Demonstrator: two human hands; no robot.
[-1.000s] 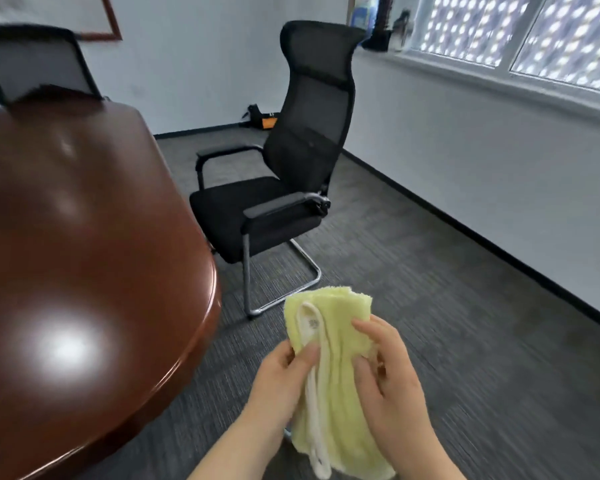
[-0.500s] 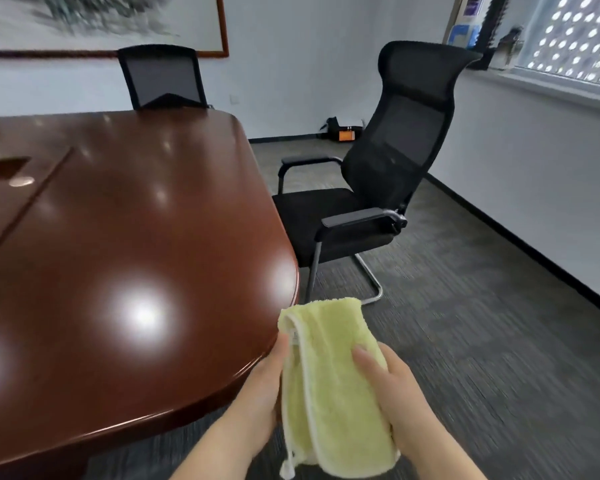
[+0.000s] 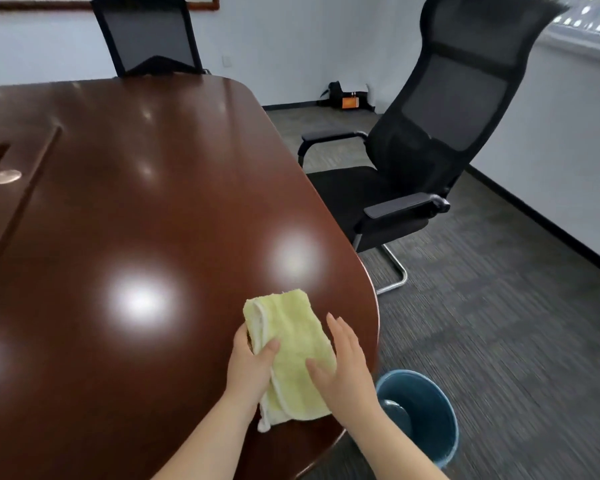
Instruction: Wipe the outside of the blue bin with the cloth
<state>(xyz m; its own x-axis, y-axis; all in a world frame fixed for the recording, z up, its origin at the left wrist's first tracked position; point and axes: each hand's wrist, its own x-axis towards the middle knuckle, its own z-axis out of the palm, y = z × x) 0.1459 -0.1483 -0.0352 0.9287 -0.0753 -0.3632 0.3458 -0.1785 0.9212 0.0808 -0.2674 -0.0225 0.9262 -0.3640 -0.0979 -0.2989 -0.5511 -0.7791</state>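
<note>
A folded pale-green cloth (image 3: 291,348) with a white hem is held over the near right corner of the brown table (image 3: 136,220). My left hand (image 3: 252,367) grips its left edge, thumb on top. My right hand (image 3: 343,365) rests against the cloth's right side with fingers extended and thumb on the cloth. The blue bin (image 3: 426,414) stands on the floor below the table corner, to the right of my right forearm; its near left part is hidden by my arm and the table edge.
A black high-back mesh chair (image 3: 423,161) stands right of the table on grey carpet. Another black chair (image 3: 149,36) sits at the far end. A dark item with an orange part (image 3: 349,98) lies by the back wall. White wall runs along the right.
The view has swung left and down, bringing the table and the blue bin into sight. The cloth now sits over the table corner, and my right hand's fingers have straightened.
</note>
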